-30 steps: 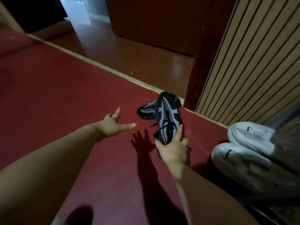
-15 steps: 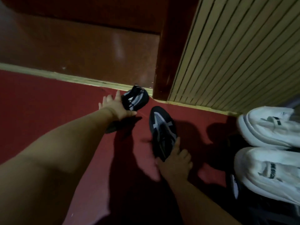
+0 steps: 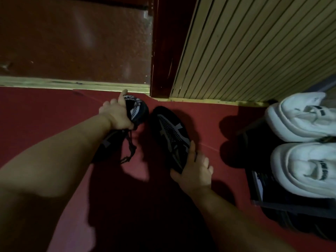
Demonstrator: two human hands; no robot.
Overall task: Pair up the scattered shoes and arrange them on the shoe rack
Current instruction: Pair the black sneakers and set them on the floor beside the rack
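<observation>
Grips one black shoe [image 3: 136, 110] in the curled left hand [image 3: 116, 116]; clasps the second black shoe [image 3: 170, 134], just beside, in the right hand [image 3: 196, 172].

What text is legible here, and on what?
"PO", partly covered: heel of the black shoe in the left hand.
Second black shoe, in the right hand: none seen.
White shoes, black tongue tabs: lettering too blurred to read.

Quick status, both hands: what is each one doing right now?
Left hand: closed, gripping the black sneaker near the threshold.
Right hand: closed, gripping the second black sneaker at its near end.
</observation>
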